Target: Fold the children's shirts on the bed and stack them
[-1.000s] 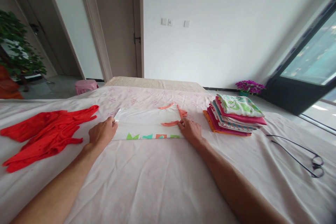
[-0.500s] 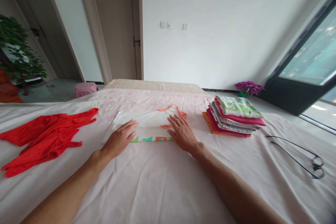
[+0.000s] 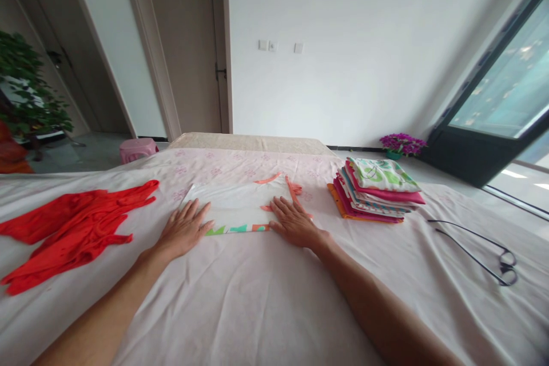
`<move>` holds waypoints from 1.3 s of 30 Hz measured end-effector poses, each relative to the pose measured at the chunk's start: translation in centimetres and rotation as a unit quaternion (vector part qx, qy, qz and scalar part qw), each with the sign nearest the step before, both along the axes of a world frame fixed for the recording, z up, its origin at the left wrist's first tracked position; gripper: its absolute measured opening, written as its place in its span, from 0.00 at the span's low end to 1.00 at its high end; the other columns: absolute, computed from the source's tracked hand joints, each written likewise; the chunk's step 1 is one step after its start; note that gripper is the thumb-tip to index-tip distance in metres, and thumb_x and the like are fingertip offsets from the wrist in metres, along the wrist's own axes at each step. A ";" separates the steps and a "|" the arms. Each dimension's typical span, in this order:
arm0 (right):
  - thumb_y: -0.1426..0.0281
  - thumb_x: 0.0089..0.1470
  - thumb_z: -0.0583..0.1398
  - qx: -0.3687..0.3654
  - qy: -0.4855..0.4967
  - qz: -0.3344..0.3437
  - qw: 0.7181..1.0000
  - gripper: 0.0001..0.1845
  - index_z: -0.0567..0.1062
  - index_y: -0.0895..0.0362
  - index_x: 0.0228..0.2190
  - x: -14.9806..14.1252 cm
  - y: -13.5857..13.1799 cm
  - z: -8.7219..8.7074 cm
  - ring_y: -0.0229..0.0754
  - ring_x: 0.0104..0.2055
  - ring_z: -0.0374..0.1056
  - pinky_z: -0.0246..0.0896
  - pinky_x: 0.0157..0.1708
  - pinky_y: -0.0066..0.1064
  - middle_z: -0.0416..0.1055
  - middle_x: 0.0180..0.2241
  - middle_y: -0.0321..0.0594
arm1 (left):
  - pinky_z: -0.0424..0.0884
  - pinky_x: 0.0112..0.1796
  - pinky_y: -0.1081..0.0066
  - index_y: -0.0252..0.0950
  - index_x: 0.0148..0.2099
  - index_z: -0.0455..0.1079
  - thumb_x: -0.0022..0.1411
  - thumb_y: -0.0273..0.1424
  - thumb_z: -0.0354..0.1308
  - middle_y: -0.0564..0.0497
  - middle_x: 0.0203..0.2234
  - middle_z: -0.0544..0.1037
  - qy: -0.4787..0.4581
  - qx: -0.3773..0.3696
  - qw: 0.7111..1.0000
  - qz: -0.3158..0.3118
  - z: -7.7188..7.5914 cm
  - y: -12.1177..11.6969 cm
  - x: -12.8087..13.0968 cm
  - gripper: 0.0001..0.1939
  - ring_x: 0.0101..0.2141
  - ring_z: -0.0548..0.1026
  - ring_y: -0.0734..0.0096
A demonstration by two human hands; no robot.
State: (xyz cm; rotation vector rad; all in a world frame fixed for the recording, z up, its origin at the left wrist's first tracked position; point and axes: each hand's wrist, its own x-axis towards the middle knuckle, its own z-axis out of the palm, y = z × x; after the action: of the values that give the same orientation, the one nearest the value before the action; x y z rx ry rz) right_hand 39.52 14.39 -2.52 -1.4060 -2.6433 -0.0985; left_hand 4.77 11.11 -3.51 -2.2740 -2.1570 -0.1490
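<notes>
A white garment (image 3: 235, 203) with orange trim and a green, teal and orange printed edge lies folded in half on the bed-like, sheet-covered surface (image 3: 240, 297). My left hand (image 3: 184, 229) rests flat on its left end, fingers spread. On its right part, by the orange-trimmed straps, lies my right hand (image 3: 294, 222), also flat with the fingers apart. Neither hand grips anything. Part of the trim is hidden under the right hand.
Left of the hands lies a crumpled red garment (image 3: 86, 217). To the right stands a stack of folded clothes (image 3: 381, 189), with eyeglasses (image 3: 506, 266) beyond it. A pink stool (image 3: 138, 150) and purple flowers (image 3: 403, 143) are on the floor behind.
My left hand has slid left and slightly nearer along the garment. My right hand has shifted slightly left in view; the whole view has also moved a little.
</notes>
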 end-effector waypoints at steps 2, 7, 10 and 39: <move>0.54 0.68 0.46 -0.005 -0.006 -0.023 1.000 0.33 0.53 0.56 0.68 0.7 0.5 -0.1 0.50 0.72 0.41 0.39 0.68 0.49 0.46 0.69 0.47 | 0.50 0.63 0.49 0.41 0.72 0.52 0.68 0.48 0.40 0.40 0.70 0.52 0.003 0.001 1.000 0.007 0.0 0.0 -0.3 0.34 0.69 0.49 0.51; 0.55 0.69 0.42 -0.037 -0.007 -0.108 0.993 0.33 0.51 0.56 0.69 2.3 1.3 0.1 0.48 0.72 0.42 0.39 0.67 0.50 0.45 0.70 0.47 | 0.54 0.61 0.50 0.37 0.70 0.55 0.68 0.47 0.43 0.37 0.69 0.56 0.020 0.040 0.998 0.042 -0.6 0.1 -1.1 0.34 0.66 0.56 0.46; 0.56 0.69 0.43 -0.029 0.007 -0.130 0.991 0.32 0.53 0.56 0.68 2.7 1.1 0.4 0.49 0.71 0.43 0.38 0.67 0.51 0.48 0.69 0.49 | 0.54 0.61 0.48 0.36 0.68 0.60 0.69 0.44 0.44 0.36 0.67 0.59 0.021 0.093 0.995 0.033 -0.9 0.0 -1.7 0.30 0.66 0.57 0.45; 0.73 0.56 0.55 -0.073 0.055 0.125 0.988 0.15 0.79 0.52 0.42 5.5 -8.5 6.6 0.43 0.41 0.69 0.60 0.46 0.34 0.76 0.38 0.40 | 0.67 0.40 0.67 0.42 0.34 0.69 0.54 0.23 0.50 0.53 0.33 0.77 -0.048 0.028 0.994 -0.089 4.4 -12.5 -4.3 0.10 0.38 0.75 0.65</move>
State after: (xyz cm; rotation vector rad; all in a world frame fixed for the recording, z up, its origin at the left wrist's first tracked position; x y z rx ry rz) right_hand 44.99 5.86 4.09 -1.0677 -2.7538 0.1983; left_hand 0.44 -1.42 0.90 -2.4727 -1.9589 -0.3226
